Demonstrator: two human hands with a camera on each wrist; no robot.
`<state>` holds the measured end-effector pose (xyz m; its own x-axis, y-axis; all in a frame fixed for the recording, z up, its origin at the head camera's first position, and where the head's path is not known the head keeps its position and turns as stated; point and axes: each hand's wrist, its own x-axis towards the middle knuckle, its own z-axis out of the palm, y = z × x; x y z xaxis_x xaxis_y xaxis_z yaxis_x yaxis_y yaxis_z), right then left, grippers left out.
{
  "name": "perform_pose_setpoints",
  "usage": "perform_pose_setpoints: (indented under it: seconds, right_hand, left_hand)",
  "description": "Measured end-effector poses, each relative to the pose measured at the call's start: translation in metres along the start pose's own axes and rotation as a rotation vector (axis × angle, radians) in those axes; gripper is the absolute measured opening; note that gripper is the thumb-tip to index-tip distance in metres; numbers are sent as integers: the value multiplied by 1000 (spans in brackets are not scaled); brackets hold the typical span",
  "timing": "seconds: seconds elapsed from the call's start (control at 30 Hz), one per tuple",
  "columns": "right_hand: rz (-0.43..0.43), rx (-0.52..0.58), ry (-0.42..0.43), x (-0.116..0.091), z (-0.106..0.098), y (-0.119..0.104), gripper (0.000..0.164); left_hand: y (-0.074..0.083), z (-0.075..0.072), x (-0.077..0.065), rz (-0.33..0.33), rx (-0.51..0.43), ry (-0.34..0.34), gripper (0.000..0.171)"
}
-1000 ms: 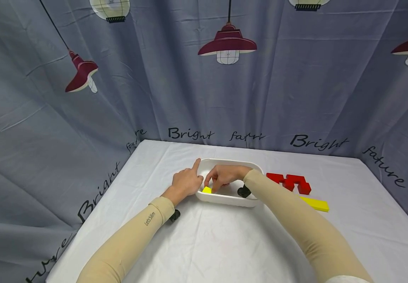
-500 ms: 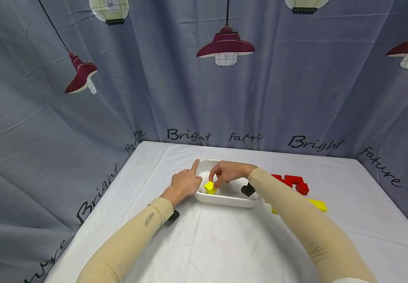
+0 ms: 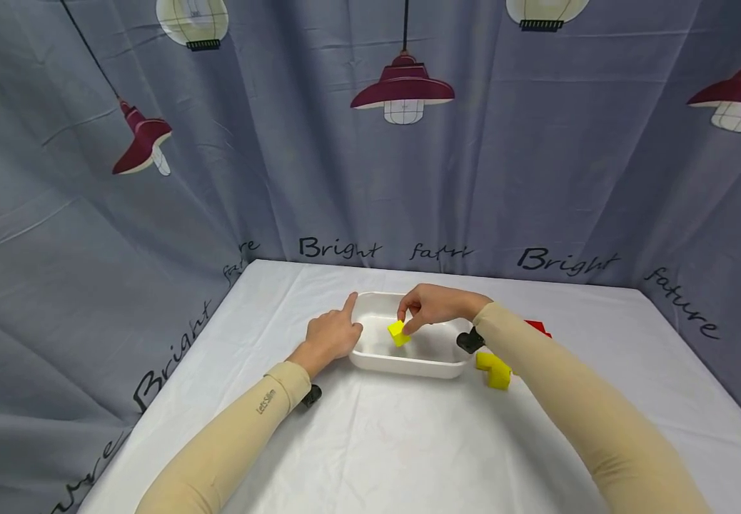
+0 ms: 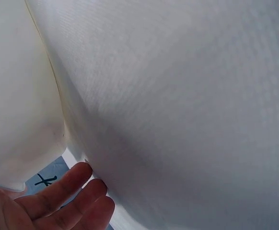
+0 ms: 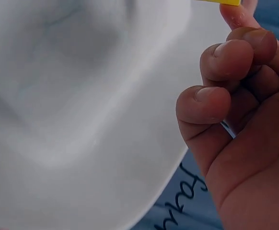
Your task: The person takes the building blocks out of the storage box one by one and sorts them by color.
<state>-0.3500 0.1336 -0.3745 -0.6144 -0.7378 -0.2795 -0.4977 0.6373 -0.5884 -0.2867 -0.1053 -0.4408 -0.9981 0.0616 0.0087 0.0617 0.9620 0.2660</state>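
A white tray (image 3: 409, 367) with rounded corners sits on the table. At its left end my left hand (image 3: 330, 334) holds the rim, thumb hooked over it and index finger stretched along toward the far corner. Three loosely bent fingers (image 4: 77, 201) show beside the tray in the left wrist view. Over the inside of the tray my right hand (image 3: 433, 305) pinches a yellow block (image 3: 399, 333) between thumb and fingertips. Only a yellow edge of this block shows at the top of the right wrist view, above the curled fingers (image 5: 204, 104).
Right of the tray lies a bent yellow block (image 3: 495, 371). Behind the right sleeve a red block (image 3: 537, 327) is partly hidden. White cloth covers the table (image 3: 383, 442), and a grey-blue printed curtain (image 3: 319, 164) hangs behind it.
My right hand has lifted the yellow block from the tray's near left corner and moved it rightward. The right forearm now covers most of the red blocks. My left hand stays at the rim.
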Motion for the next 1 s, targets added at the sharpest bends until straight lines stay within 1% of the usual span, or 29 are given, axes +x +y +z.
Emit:
perform_pose_setpoints:
  seconds: [0.27,0.57,0.77,0.87,1.0]
  right_hand:
    - [57,-23,36,-27,-7,3,20]
    - [104,-27,122,-61,-15,12,22]
    - [124,-4,161,-82,-15,20,23]
    - [127,1,178,-93,-14,23,25]
    - [160,4,209,-109,-10,30,28]
  left_hand:
    - [-3,2,-1,1,-10,5,69]
    - [-2,-2,0,7,-8,-4,69]
    - [-3,-3,-1,-2,-14,-18,69]
    - [-4,-2,0,0,-18,-13,69]
    - [-4,1,1,13,-19,-12,70]
